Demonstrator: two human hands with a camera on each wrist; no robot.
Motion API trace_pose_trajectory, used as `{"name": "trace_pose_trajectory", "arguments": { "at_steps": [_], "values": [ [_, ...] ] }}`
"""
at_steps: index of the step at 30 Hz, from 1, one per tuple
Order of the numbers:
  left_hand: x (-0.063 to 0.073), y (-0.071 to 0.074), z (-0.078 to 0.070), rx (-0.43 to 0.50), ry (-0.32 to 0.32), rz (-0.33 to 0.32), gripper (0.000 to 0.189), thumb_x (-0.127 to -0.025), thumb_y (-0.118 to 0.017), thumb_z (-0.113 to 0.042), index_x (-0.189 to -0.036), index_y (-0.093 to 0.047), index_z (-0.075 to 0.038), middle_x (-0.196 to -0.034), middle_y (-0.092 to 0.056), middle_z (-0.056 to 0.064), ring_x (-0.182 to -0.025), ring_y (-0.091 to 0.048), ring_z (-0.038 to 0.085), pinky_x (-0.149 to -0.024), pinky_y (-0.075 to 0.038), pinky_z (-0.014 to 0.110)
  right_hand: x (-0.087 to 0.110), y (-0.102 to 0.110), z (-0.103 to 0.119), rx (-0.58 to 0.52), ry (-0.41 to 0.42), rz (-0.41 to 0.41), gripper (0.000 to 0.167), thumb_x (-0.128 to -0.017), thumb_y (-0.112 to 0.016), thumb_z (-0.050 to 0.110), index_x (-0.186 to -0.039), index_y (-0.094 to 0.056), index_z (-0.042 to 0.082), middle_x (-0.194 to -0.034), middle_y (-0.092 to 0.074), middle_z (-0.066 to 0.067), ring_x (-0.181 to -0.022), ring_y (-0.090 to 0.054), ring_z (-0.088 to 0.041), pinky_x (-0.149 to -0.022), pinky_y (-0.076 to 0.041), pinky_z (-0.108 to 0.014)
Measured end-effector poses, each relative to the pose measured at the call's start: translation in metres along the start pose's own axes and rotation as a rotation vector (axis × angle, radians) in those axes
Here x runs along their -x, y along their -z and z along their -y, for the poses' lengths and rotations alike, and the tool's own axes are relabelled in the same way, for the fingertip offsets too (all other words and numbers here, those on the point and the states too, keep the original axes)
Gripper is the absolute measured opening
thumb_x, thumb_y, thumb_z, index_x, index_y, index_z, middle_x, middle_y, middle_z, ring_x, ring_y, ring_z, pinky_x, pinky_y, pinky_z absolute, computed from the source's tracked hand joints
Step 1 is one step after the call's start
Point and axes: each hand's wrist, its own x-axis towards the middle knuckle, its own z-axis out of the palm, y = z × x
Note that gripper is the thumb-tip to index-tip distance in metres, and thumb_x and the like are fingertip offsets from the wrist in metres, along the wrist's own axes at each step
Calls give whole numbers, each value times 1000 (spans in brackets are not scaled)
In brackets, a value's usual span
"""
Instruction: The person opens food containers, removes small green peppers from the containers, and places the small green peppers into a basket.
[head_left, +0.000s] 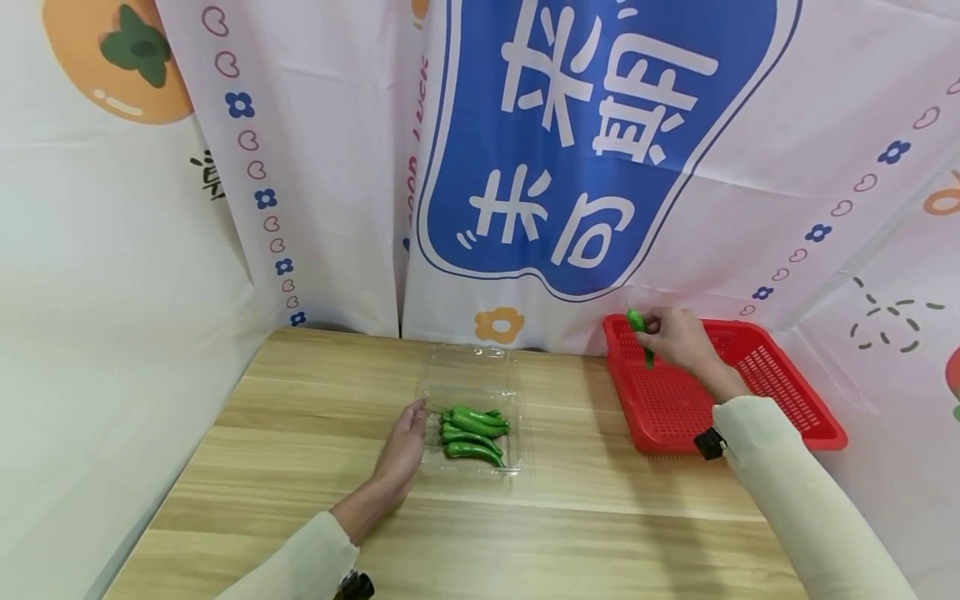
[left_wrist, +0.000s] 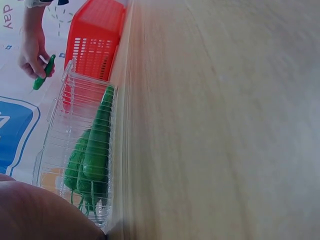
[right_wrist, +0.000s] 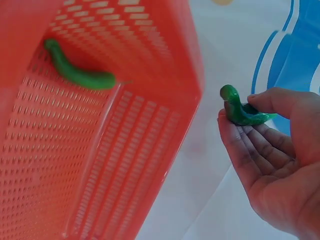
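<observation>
My right hand [head_left: 681,340] pinches a green chili pepper [head_left: 636,322] between thumb and fingers, above the left rim of the red basket [head_left: 641,417]. In the right wrist view this pepper [right_wrist: 242,117] is curved, and another green pepper [right_wrist: 80,75] lies inside the basket. A clear plastic box [head_left: 517,454] sits on the table with its lid [head_left: 472,367] folded back. Several green peppers [head_left: 472,423] lie in it, stems toward the left. My left hand [head_left: 401,454] rests against the box's left side, its fingers fairly straight and partly hidden in the left wrist view.
The wooden table [head_left: 315,467] carries the box near its middle and the basket at its back right. Behind it hangs a printed cloth [head_left: 345,208], close to the basket and lid. More white cloth [head_left: 112,333] stands along the left side.
</observation>
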Motion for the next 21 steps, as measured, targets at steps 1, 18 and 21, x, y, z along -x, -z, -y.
{"name": "trace_pose_trajectory", "arguments": {
  "at_steps": [1, 18, 21],
  "values": [
    [0, 0, 0, -1, 0, 0, 57, -117, -26, -27, -169, -15, -5, -175, -13, 24, -161, -10, 46, -130, -9, 64, 0, 1, -3, 4, -8, 9, 20, -95, -74, 8, -106, -74, -9, -91, -75, -21, -71, -64, -24, -61, -54, -28],
    [-2, -2, -2, 14, 7, -3, 57, -118, -25, -27, -169, -14, -6, -175, -11, 23, -161, -9, 46, -130, -8, 63, -13, 8, -33, 40, -107, 192, 20, -96, -74, 12, -81, -71, 0, -64, -64, -6, -60, -60, -19, -55, -46, -27],
    [-1, -2, -2, 8, 7, -7, 57, -118, -25, -27, -169, -15, -5, -175, -12, 23, -161, -10, 46, -130, -9, 64, -15, 7, -35, 18, -129, 243, 21, -97, -73, 11, -80, -73, 0, -65, -67, -8, -60, -64, -20, -57, -50, -26]
  ]
}}
